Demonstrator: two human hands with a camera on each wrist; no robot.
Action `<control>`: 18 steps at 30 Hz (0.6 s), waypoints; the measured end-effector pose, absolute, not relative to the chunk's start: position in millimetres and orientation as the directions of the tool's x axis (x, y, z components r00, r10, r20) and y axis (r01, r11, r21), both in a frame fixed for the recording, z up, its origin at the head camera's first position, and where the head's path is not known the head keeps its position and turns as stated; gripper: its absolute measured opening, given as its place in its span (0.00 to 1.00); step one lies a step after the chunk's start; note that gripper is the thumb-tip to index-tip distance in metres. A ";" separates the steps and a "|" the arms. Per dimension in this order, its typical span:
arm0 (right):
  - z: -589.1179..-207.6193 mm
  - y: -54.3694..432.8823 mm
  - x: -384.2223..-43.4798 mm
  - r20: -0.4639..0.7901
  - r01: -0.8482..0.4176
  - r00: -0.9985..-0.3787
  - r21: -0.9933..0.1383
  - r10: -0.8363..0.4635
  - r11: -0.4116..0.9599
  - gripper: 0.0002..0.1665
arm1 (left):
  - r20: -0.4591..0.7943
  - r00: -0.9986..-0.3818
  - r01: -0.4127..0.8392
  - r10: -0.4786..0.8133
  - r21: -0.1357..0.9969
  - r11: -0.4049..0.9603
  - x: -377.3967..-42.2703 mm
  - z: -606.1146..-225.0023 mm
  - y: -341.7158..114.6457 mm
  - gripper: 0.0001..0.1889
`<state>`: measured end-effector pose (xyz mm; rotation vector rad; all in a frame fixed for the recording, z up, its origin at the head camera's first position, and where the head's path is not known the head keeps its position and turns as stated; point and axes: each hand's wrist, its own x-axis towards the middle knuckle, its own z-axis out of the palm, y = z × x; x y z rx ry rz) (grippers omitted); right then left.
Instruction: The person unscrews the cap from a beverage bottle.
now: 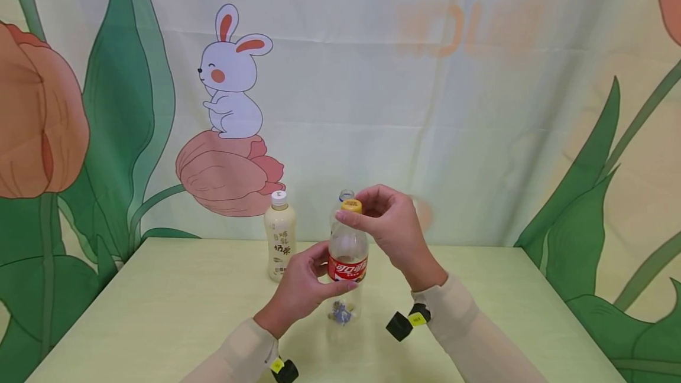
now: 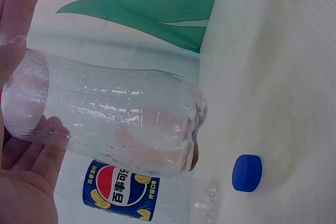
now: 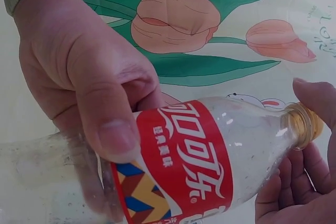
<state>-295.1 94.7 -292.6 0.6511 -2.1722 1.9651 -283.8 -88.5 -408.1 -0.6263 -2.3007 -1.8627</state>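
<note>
My left hand (image 1: 303, 276) grips a clear plastic Coca-Cola bottle (image 1: 348, 247) around its red label, holding it upright. At the top, my right hand (image 1: 391, 223) pinches the yellow cap (image 1: 351, 205) between thumb and fingers. The cap sits on the bottle's neck in the right wrist view. Droplets cling to the bottle's clear lower wall in the left wrist view. Directly behind stands a clear Pepsi bottle (image 2: 121, 190) with a blue label, mostly hidden from the head camera. Its uncapped mouth (image 1: 347, 195) shows past the yellow cap.
A milk tea bottle (image 1: 279, 229) with a white cap stands on the table (image 1: 175, 294), left of the held bottle. A blue cap (image 2: 247, 173) lies on the tabletop near the Pepsi bottle's base. Behind the table hangs a printed curtain (image 1: 340, 87).
</note>
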 end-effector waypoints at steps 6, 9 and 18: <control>-293.7 95.9 -295.7 0.409 -0.423 -0.877 -0.906 -0.251 0.001 0.16 | 0.345 -0.907 0.386 0.243 0.911 0.148 -283.7 -408.4 -88.3 0.35; -295.2 95.9 -296.5 0.434 -0.442 -0.856 -0.896 -0.282 -0.038 0.17 | 0.344 -0.908 0.384 0.239 0.911 0.149 -283.7 -408.4 -88.4 0.35; -299.2 96.1 -297.4 0.445 -0.462 -0.813 -0.885 -0.375 -0.049 0.19 | 0.331 -0.915 0.370 0.230 0.917 0.151 -283.6 -406.3 -88.3 0.35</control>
